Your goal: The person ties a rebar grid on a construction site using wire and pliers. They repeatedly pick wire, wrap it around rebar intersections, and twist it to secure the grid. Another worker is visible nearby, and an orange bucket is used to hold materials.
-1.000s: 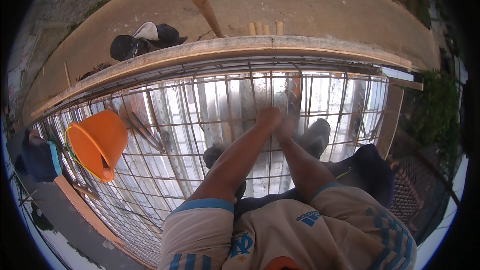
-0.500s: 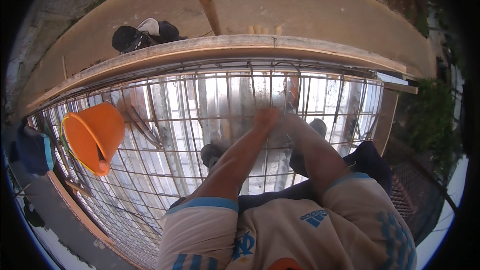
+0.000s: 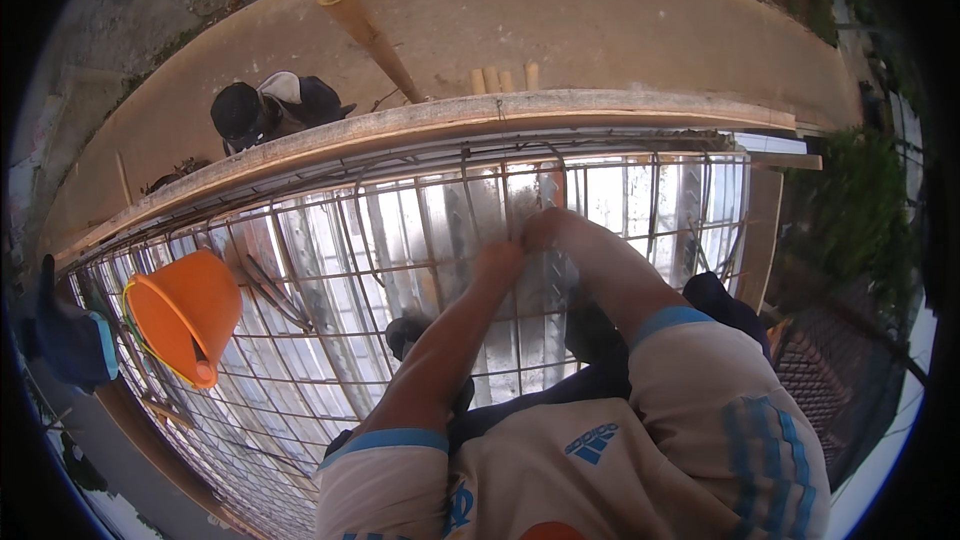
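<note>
Two hands (image 3: 500, 262) (image 3: 546, 228), one rebar grid (image 3: 434, 263), one bucket (image 3: 205, 302)

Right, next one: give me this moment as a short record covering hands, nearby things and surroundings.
Left hand: over the steel mesh
Right hand: close beside it, slightly farther forward
Held item: cannot be made out
Under mesh: shiny ribbed metal sheeting
Left side: orange bucket
Far edge: wooden board
Beyond board: another person, bamboo pole
</note>
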A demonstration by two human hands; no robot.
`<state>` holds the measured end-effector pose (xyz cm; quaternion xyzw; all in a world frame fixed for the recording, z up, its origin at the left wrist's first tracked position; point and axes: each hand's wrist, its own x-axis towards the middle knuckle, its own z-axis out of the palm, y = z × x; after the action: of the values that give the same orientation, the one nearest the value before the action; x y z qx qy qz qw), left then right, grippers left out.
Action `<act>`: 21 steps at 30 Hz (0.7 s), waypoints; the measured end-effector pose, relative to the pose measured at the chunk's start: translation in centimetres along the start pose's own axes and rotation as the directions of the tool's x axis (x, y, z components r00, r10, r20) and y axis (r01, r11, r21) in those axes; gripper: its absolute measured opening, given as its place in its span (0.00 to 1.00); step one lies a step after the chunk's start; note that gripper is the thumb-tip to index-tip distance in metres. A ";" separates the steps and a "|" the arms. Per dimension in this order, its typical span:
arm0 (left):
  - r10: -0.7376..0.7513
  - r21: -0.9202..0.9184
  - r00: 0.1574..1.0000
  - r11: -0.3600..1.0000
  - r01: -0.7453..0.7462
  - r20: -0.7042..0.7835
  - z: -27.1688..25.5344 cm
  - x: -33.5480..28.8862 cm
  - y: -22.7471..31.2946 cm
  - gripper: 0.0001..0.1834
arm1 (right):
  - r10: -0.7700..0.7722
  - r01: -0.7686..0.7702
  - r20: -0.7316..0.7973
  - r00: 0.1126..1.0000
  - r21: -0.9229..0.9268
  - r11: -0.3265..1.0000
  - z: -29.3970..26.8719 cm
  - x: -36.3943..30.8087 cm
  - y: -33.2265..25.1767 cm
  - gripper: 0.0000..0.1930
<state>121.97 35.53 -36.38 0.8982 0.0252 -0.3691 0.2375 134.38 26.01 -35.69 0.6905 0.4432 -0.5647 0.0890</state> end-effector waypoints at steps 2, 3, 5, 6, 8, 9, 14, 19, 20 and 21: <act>-0.025 0.017 1.000 1.000 0.025 0.012 -0.7 -0.3 0.7 0.13 | -0.053 0.053 -0.004 0.999 0.064 0.997 -2.1 -1.7 -0.7 0.19; -0.018 0.016 1.000 1.000 0.019 -0.020 -0.6 -0.4 0.6 0.13 | -0.083 0.084 -0.009 0.997 0.092 0.992 -2.6 -1.9 -0.6 0.20; 0.000 0.015 0.996 1.000 0.002 -0.089 -0.6 -0.6 0.8 0.13 | -0.052 0.051 0.004 0.999 0.122 0.991 -1.9 -1.2 -0.1 0.20; 0.004 0.033 0.998 0.999 -0.001 -0.065 -0.8 -0.6 0.8 0.12 | -0.034 0.033 0.011 0.999 0.137 0.990 -1.4 -0.8 0.2 0.20; 0.006 0.068 1.000 0.998 -0.005 -0.019 -1.1 -0.7 1.0 0.12 | 0.011 -0.021 0.046 0.999 0.226 0.974 -0.8 0.1 0.3 0.23; 0.017 0.057 1.000 0.998 -0.016 -0.008 -1.2 -0.8 0.9 0.14 | 0.034 -0.050 0.065 0.997 0.267 0.962 -0.4 0.6 0.5 0.26; -0.017 0.018 0.998 1.000 0.016 0.054 -1.1 -0.8 0.8 0.18 | 0.051 -0.062 0.040 0.998 0.364 0.929 2.6 4.2 1.2 0.28; -0.063 0.018 0.994 0.998 0.062 0.087 -1.6 -0.8 1.4 0.18 | -0.019 -0.002 0.064 0.998 0.308 0.951 4.4 7.0 2.3 0.28; -0.074 0.010 0.993 0.997 0.073 0.087 -1.6 -0.9 1.3 0.18 | -0.025 0.010 0.050 0.998 0.283 0.959 4.0 6.6 2.0 0.28; -0.075 -0.003 0.994 0.997 0.076 0.077 -1.5 -1.1 1.2 0.18 | -0.030 0.020 0.035 0.999 0.256 0.966 3.5 6.0 1.6 0.27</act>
<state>122.46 35.28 -34.19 0.8810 0.0512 -0.4118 0.2271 132.93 25.94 -42.68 0.6793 0.3738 -0.6315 0.0007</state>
